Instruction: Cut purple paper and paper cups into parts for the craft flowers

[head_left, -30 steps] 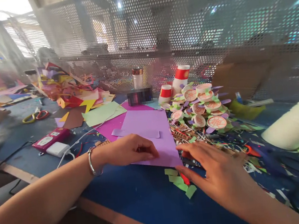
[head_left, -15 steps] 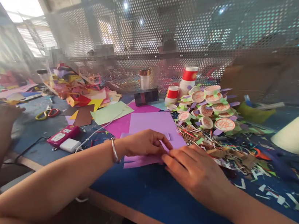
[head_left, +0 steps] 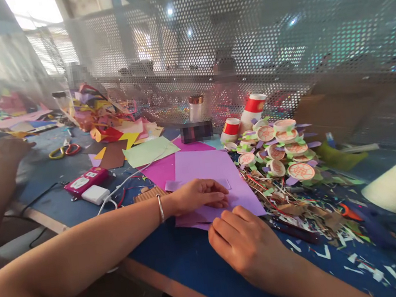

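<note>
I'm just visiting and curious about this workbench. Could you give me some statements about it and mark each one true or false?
1. The left hand is over a purple sheet. True.
2. The bangle is on the right wrist. False: the bangle is on the left wrist; the right hand shows none.
3. The scissors lie on the purple sheet. False: the scissors lie on the blue table, away from the sheet.
4. Red-and-white cups stand near the perforated screen. True.
5. The white block is among the cups. False: the white block is beside the pink device.
</note>
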`<state>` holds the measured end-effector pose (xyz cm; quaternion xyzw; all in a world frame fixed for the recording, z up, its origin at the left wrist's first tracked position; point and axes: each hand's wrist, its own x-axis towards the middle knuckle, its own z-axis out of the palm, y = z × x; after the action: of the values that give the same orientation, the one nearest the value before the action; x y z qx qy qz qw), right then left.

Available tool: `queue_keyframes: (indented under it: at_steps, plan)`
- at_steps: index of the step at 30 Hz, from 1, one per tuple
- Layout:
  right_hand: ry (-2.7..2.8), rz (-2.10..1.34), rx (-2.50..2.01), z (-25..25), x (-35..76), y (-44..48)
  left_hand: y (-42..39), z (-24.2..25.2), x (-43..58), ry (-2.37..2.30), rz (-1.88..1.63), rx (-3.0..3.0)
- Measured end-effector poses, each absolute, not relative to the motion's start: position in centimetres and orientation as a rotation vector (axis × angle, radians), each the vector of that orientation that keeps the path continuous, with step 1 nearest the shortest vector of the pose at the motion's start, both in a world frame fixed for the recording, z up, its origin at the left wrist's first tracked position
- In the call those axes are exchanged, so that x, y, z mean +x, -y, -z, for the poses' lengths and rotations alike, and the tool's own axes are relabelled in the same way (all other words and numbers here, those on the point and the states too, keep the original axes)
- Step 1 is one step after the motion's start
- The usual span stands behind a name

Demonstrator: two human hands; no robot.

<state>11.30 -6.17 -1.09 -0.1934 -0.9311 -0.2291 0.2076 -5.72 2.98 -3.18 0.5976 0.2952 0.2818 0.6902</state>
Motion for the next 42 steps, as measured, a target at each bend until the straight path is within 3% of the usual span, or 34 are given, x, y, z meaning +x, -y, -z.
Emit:
queue_keyframes:
  at_steps: [12, 36, 42]
  plan:
    - [2.622, 0.675, -0.643, 1.2, 9.9, 5.9, -2.7, 3.1, -5.8, -0.630, -0.652, 1.323]
    - [2.526, 0.654, -0.395, -0.6, 11.6, 7.1, -2.7, 2.5, -6.0, -0.677, -0.658, 1.405]
    - [2.471, 0.726, -0.395, -0.6, 12.6, 6.7, -1.5, 0.5, -6.5, -0.673, -0.468, 1.397]
